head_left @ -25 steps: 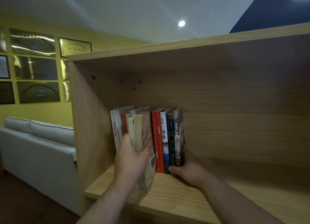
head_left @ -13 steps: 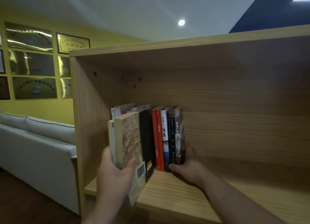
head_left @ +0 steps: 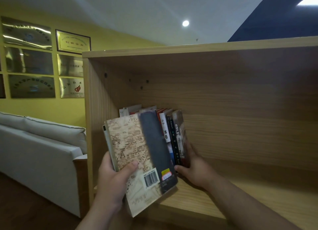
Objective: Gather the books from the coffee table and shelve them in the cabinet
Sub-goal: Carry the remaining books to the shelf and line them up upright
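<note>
The background is a yellow wall [head_left: 43,107] that carries a grid of metallic plaques. One framed plaque [head_left: 73,42] reads "创新企业"; the lettering on the others is too blurred to read in full. A light grey sofa [head_left: 39,154] stands below the plaques, and a round ceiling light [head_left: 185,23] is lit.

A pale wooden cabinet [head_left: 223,100] fills the right of the view, just beside the sofa. A row of books [head_left: 173,136] stands upright at the left end of its shelf board [head_left: 258,200]. A white spine [head_left: 165,131] in the row reads "余华 活着". The dark spine [head_left: 177,131] at the right end reads "负动产时", with the last character unclear.

A map-covered book [head_left: 137,152] is held tilted in front of the left part of the row, its lower corner over the shelf's front edge. The cover shows the word "IRAN", a barcode [head_left: 151,178] and an orange sticker [head_left: 166,173]. The edge of a thinner volume shows behind it.

The left hand [head_left: 113,181] grasps this book near its lower left edge, with the thumb across the cover and the fingers behind. The right hand [head_left: 196,169] clasps the right end of the row, thumb at the foot of the spines, fingers along the outer face.
</note>
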Demonstrator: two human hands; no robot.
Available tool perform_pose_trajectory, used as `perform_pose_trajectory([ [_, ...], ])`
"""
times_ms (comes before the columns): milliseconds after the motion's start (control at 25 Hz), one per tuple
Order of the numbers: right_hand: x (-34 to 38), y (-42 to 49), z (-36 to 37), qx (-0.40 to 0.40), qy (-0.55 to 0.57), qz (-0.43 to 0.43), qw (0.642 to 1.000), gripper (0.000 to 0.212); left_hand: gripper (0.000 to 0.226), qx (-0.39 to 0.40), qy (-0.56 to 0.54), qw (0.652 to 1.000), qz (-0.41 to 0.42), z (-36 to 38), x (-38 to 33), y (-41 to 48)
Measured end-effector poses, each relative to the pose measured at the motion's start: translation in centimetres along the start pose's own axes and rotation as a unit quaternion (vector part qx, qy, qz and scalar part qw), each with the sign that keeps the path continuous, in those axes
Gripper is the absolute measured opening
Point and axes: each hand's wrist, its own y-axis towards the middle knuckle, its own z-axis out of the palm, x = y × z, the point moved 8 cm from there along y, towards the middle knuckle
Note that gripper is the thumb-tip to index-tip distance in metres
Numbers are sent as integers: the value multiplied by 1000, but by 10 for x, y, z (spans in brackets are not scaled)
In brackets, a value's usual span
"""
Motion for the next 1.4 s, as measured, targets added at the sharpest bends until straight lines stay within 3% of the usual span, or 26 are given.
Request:
perform_pose_trajectory([
  [80,14,-14,-27,-68,112,11,991,51,42,45,-48,997,-44,15,3,-2],
  [120,20,-21,-34,-51,218,25,974,34,43,69,-61,994,-62,26,4,-3],
  [200,36,-41,-29,78,385,52,918,37,48,123,-72,986,-82,55,4,-9],
  [240,37,-52,-30,105,420,69,899,40,49,154,-76,981,-90,72,3,-13],
  [320,28,-65,-46,56,447,93,888,45,47,204,-48,971,-115,102,6,-15],
  [440,1,-78,-87,-96,413,93,901,33,35,199,130,971,-39,109,13,6],
  [560,-21,-86,-114,-233,299,93,921,26,61,138,357,920,86,90,25,24],
  [680,-31,-74,-101,-278,198,129,931,25,65,141,463,860,162,95,35,24],
  [760,-34,-58,-88,-284,154,144,935,23,66,143,476,850,173,98,36,24],
  [920,-20,-23,-58,-261,114,89,955,27,66,137,475,850,179,99,37,28],
  [1080,-9,-4,-32,-187,155,74,967,37,64,148,468,850,192,99,39,30],
  [1280,-34,-21,-17,44,253,97,962,65,62,156,470,847,195,96,43,31],
  [1400,-37,-23,-18,25,229,104,967,56,64,171,476,844,180,97,48,33],
])
